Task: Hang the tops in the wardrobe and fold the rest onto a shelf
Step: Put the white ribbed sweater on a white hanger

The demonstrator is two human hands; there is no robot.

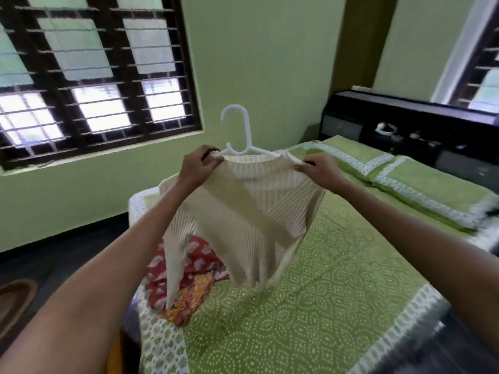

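Head: hanger (244,147) hook up, top (251,211) hanging.

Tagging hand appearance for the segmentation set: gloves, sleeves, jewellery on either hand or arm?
None visible. Left hand and right hand are bare, no gloves, no rings or watch that I can make out. Both forearms are bare up to the frame edge, no sleeves in view.

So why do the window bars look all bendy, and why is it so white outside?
Head view: the wide-angle lens bends the window bars and stretches the arms near the edges; daylight behind the panes is too bright, so they wash out white; the top on the hanger looks slightly soft, like the hands, left hand, right hand.
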